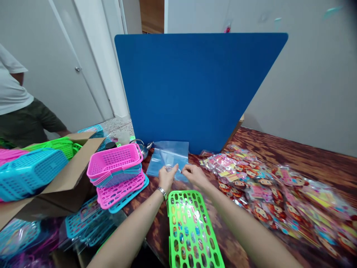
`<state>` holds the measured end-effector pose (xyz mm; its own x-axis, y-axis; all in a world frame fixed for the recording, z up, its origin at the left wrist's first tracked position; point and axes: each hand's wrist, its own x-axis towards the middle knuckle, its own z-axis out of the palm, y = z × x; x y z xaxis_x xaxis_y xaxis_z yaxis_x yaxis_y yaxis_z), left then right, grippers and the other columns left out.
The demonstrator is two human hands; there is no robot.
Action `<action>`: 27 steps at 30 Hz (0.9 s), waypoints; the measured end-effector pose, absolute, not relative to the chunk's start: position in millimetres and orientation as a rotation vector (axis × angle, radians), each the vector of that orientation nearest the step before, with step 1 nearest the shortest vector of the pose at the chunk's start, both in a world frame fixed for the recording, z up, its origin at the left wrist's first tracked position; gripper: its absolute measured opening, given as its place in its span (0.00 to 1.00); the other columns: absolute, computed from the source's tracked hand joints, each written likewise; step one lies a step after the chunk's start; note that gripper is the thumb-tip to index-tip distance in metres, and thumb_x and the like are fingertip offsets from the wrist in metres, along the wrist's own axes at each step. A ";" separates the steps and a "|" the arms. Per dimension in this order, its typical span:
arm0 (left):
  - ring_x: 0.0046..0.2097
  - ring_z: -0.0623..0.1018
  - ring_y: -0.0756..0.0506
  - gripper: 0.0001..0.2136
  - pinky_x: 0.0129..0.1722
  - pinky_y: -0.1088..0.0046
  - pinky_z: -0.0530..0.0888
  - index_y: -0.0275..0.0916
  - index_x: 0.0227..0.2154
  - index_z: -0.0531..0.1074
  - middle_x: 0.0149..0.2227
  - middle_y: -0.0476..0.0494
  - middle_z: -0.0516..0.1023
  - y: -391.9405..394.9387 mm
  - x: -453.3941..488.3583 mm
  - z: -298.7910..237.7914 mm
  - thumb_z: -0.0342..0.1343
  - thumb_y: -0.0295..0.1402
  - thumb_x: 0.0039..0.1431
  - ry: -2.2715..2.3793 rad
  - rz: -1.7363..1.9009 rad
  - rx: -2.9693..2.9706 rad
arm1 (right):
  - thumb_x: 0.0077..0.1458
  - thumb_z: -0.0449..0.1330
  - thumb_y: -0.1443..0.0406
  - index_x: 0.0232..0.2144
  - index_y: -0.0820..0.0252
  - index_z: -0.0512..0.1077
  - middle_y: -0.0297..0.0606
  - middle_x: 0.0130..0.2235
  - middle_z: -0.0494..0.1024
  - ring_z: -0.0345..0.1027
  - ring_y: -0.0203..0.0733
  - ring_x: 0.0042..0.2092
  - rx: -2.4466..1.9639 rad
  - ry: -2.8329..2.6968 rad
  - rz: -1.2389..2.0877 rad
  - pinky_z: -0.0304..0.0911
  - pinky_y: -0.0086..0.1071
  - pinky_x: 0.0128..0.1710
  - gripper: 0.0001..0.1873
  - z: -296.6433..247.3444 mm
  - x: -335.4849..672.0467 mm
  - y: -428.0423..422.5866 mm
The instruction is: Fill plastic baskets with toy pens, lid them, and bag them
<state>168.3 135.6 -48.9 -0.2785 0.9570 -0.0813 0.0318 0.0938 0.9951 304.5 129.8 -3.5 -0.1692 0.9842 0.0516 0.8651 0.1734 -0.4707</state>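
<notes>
My left hand [167,177], with a watch on the wrist, and my right hand [194,174] both pinch the near edge of a clear plastic bag [168,156] that lies on the wooden table in front of a blue divider board. The fingers of both hands are closed on the bag's edge. Just below my hands lies a green perforated plastic basket [192,230], upside down, with colourful packets visible through its holes.
A stack of pink and blue baskets and lids [118,173] stands to the left. A cardboard box [67,175] holds more baskets. Several wrapped cartoon packets [279,193] cover the table's right side. A person in a white shirt [13,93] stands far left.
</notes>
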 end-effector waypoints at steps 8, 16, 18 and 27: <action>0.15 0.67 0.51 0.15 0.17 0.78 0.61 0.35 0.28 0.70 0.12 0.56 0.64 118.5 149.6 -65.5 0.65 0.38 0.40 1.612 1.194 1.297 | 0.63 0.42 0.62 0.41 0.60 0.68 0.40 0.35 0.77 0.69 0.40 0.34 -1.891 -1.789 0.170 0.51 0.28 0.29 0.16 16.1 319.4 146.4; 0.63 0.54 0.34 0.26 0.57 0.51 0.59 0.37 0.56 0.60 0.62 0.31 0.54 119.6 121.0 -37.4 0.56 0.28 0.53 1.763 1.477 1.976 | 0.65 0.41 0.62 0.46 0.53 0.69 0.37 0.39 0.76 0.70 0.37 0.35 -1.644 -2.209 -0.297 0.52 0.28 0.29 0.18 27.2 298.9 121.0; 0.64 0.52 0.35 0.19 0.58 0.49 0.57 0.41 0.52 0.65 0.63 0.34 0.53 127.8 111.7 -29.8 0.50 0.25 0.57 1.607 1.405 2.377 | 0.64 0.42 0.65 0.49 0.52 0.67 0.37 0.38 0.76 0.69 0.37 0.34 -1.552 -2.306 -0.361 0.53 0.28 0.31 0.18 27.8 297.6 116.2; 0.61 0.60 0.41 0.17 0.53 0.58 0.67 0.50 0.45 0.72 0.60 0.41 0.61 123.2 80.3 -24.1 0.45 0.23 0.60 0.936 0.842 2.868 | 0.58 0.48 0.69 0.54 0.49 0.63 0.38 0.37 0.74 0.67 0.38 0.32 -1.471 -2.488 -0.425 0.53 0.29 0.29 0.22 41.9 325.4 106.3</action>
